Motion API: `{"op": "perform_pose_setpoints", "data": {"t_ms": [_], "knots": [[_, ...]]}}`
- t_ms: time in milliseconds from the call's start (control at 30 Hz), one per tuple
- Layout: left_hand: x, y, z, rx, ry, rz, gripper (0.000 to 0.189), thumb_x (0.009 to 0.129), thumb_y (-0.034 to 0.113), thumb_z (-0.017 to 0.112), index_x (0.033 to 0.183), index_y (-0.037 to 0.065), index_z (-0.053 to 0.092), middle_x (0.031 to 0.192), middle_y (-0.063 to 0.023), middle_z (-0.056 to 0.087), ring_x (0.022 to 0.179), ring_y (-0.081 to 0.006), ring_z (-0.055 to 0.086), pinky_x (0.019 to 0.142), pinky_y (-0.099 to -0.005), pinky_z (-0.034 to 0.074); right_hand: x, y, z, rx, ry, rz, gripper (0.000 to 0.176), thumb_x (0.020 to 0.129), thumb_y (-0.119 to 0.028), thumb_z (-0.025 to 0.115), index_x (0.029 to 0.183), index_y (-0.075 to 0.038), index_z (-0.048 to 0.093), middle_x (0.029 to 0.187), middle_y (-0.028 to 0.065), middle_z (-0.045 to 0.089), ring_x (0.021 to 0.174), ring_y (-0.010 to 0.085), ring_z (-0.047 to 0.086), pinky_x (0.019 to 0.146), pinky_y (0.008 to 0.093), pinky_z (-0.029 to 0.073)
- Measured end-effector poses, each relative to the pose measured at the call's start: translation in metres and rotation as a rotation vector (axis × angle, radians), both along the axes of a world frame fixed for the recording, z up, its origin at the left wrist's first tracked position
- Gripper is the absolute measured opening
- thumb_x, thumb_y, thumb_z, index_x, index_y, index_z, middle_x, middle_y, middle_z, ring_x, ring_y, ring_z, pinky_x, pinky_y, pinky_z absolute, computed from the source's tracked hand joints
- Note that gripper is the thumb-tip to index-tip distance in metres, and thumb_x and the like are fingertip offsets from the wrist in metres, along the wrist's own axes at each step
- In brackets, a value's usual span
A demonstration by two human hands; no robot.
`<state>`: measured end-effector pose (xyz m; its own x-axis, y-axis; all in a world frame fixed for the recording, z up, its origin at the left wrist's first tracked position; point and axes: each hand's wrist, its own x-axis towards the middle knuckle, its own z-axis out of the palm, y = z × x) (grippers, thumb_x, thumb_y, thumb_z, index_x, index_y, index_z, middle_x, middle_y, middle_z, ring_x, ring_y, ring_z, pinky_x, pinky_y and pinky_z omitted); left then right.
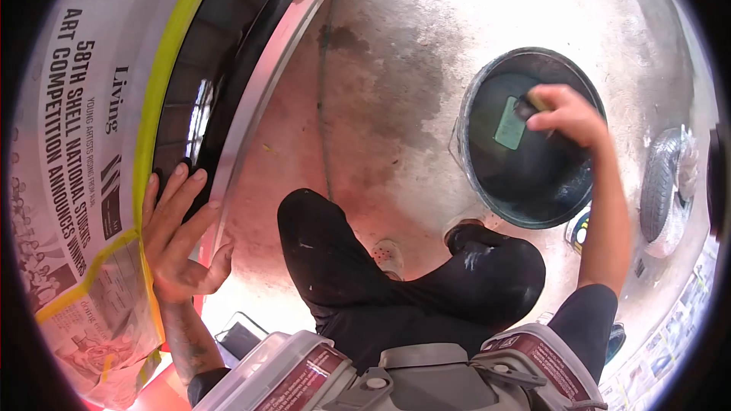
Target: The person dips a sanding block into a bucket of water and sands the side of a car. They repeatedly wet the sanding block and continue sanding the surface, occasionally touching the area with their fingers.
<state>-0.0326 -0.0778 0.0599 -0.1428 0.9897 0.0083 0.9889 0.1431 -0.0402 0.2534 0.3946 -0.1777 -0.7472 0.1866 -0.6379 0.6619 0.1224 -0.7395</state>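
Observation:
My left hand (179, 232) lies with fingers spread on a glossy black panel (217, 68), beside the yellow tape (162, 76) that edges the newspaper covering (91, 106). On the right, my right hand (567, 114) is over a black bucket (476, 167), its fingers closed round a small dark block with a yellowish side (527, 106). A green rectangular piece (509, 123) shows inside the bucket, just left of the block. Whether the block touches the green piece, I cannot tell.
Below are my bent knees in black trousers (426, 289) and the grey respirator (426, 377). A tire (661, 190) stands at the right on the stained concrete floor (381, 84). A dark flat object (242, 335) lies at lower left.

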Motion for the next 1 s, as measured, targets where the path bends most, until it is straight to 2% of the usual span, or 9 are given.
{"op": "perform_pose_setpoints", "data": {"t_ms": [67,133,333,467,600,733,800,867,1000], "knots": [[-0.002,0.001,0.001,-0.004,0.003,-0.02,0.043,0.093,0.04,0.065,0.113,0.003,0.069,0.132,-0.0248,0.065,0.13,-0.0458,0.057,0.115,-0.0608,0.032,-0.003,-0.029,-0.034,0.453,-0.258,0.283,0.055,0.074,-0.012,0.079,0.124,-0.003,0.06,0.114,0.0155,0.071,0.101,0.0321,0.069,0.093,0.0411,0.054],[-0.002,0.002,0.002,-0.005,-0.002,-0.027,0.042,0.093,0.039,0.065,0.113,0.003,0.069,0.133,-0.0249,0.065,0.13,-0.0461,0.058,0.115,-0.0611,0.033,0.014,-0.049,-0.093,0.74,-0.147,0.323,0.054,0.074,-0.011,0.078,0.124,-0.005,0.059,0.119,0.0196,0.068,0.111,0.0402,0.066,0.097,0.0465,0.053],[0.002,0.007,0.003,0.034,-0.024,-0.007,0.034,0.083,0.027,0.07,0.106,0.002,0.072,0.129,-0.0222,0.067,0.128,-0.0434,0.06,0.113,-0.0613,0.035,0.049,-0.063,-0.189,0.792,-0.157,0.421,0.054,0.075,-0.013,0.079,0.124,-0.006,0.059,0.133,0.0216,0.06,0.123,0.0394,0.06,0.101,0.0489,0.051],[0.005,0.011,0.004,0.054,-0.05,-0.008,0.036,0.078,0.024,0.074,0.106,0.002,0.072,0.129,-0.0213,0.068,0.128,-0.0421,0.061,0.113,-0.0596,0.036,0.048,-0.043,-0.12,0.778,0.0,0.222,0.056,0.075,-0.014,0.078,0.126,-0.002,0.06,0.124,0.0249,0.064,0.119,0.0408,0.062,0.101,0.0465,0.052],[0.005,0.012,0.008,0.069,-0.077,0.017,0.041,0.07,0.022,0.078,0.106,0.002,0.073,0.129,-0.0195,0.068,0.127,-0.0388,0.062,0.113,-0.056,0.037,-0.022,-0.026,0.027,0.833,-0.182,0.359,0.042,0.071,-0.017,0.079,0.108,0.001,0.069,0.103,0.0262,0.07,0.103,0.0397,0.069,0.09,0.0454,0.056],[0.007,0.013,0.009,0.105,-0.117,0.02,0.043,0.066,0.02,0.081,0.105,0.003,0.073,0.129,-0.0177,0.068,0.128,-0.0361,0.062,0.113,-0.053,0.037,-0.117,-0.02,0.111,0.921,-0.083,0.52,0.036,0.075,-0.02,0.073,0.104,0.003,0.069,0.096,0.0242,0.071,0.089,0.0399,0.069,0.081,0.0454,0.056],[0.006,0.01,0.008,0.12,-0.121,0.025,0.043,0.066,0.019,0.081,0.105,0.004,0.073,0.13,-0.0173,0.068,0.129,-0.0357,0.061,0.113,-0.0527,0.038,-0.184,-0.041,0.135,0.988,0.146,0.507,0.032,0.083,-0.024,0.069,0.103,0.001,0.069,0.096,0.022,0.072,0.086,0.0397,0.068,0.081,0.0461,0.056],[0.005,0.011,0.007,0.132,-0.129,0.012,0.043,0.065,0.019,0.082,0.105,0.004,0.073,0.131,-0.0173,0.067,0.13,-0.0353,0.061,0.113,-0.0524,0.038,-0.238,-0.05,0.121,0.984,0.6,0.367,0.036,0.083,-0.025,0.071,0.11,0.0,0.068,0.106,0.0231,0.071,0.093,0.0394,0.068,0.085,0.0468,0.055],[0.006,0.008,0.009,0.114,-0.12,0.025,0.042,0.066,0.02,0.082,0.103,0.004,0.073,0.133,-0.0177,0.066,0.131,-0.0347,0.059,0.114,-0.0522,0.038,-0.238,-0.055,0.078,1.121,0.488,0.229,0.056,0.084,-0.022,0.073,0.135,-0.005,0.058,0.12,0.0233,0.067,0.105,0.0412,0.066,0.091,0.0481,0.053]]}}
